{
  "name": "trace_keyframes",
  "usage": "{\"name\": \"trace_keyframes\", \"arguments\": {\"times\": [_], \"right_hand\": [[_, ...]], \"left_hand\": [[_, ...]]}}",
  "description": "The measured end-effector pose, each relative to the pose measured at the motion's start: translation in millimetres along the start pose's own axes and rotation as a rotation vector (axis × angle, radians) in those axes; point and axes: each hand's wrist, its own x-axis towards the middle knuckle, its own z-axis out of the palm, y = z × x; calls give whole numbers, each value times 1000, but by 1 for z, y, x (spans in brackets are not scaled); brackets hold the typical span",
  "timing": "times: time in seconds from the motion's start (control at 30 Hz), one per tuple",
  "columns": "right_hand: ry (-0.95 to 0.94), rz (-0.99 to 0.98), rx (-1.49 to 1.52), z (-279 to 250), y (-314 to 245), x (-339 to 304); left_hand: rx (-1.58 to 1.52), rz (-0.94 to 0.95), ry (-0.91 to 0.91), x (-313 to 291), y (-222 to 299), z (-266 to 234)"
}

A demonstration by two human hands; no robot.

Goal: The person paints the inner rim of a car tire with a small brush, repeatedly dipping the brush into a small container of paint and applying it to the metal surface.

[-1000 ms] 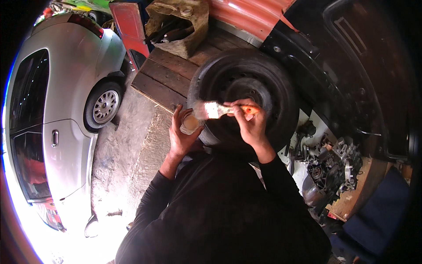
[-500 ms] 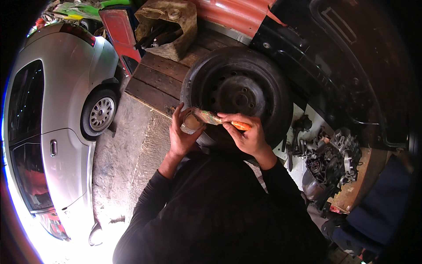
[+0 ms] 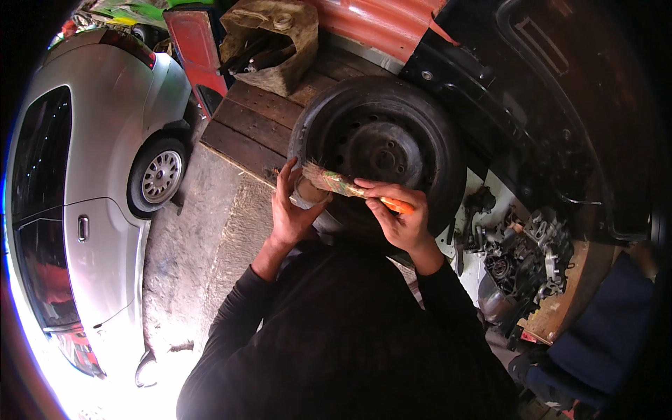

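Note:
My left hand (image 3: 291, 210) is wrapped round a small clear cup (image 3: 306, 194) with something brownish inside. In my right hand (image 3: 402, 220) is a paintbrush (image 3: 340, 184), gripped by its orange handle. Its ferrule is smeared with paint, and its frayed bristles lie over the far rim of the cup, pointing left. Whether the bristles touch the cup cannot be made out. Beneath both hands a black tyre on a dark steel wheel (image 3: 385, 150) lies flat, its near edge partly hidden by my hands and body.
Wooden planks (image 3: 252, 126) hold the wheel and a cut-open plastic jug (image 3: 269, 49) with dark tools inside. A silver car (image 3: 105, 175) stands at left. Greasy engine parts (image 3: 525, 255) sit at right, below a large black panel (image 3: 546, 105). A red panel (image 3: 196, 52) leans behind.
The paintbrush has shifted slightly right and its bristles have risen to the cup's far rim. My right hand moved a little right; the left still holds the cup.

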Motion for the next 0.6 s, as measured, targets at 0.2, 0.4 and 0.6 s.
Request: {"name": "trace_keyframes", "arguments": {"times": [0.2,0.4,0.6], "right_hand": [[15,-50,50,0,6,-2],[38,-23,85,0,6,-6],[-40,31,40,-1,8,-3]], "left_hand": [[-16,13,31,2,0,2],[24,22,64,-1,-2,1],[17,16,56,-2,-7,1]]}}
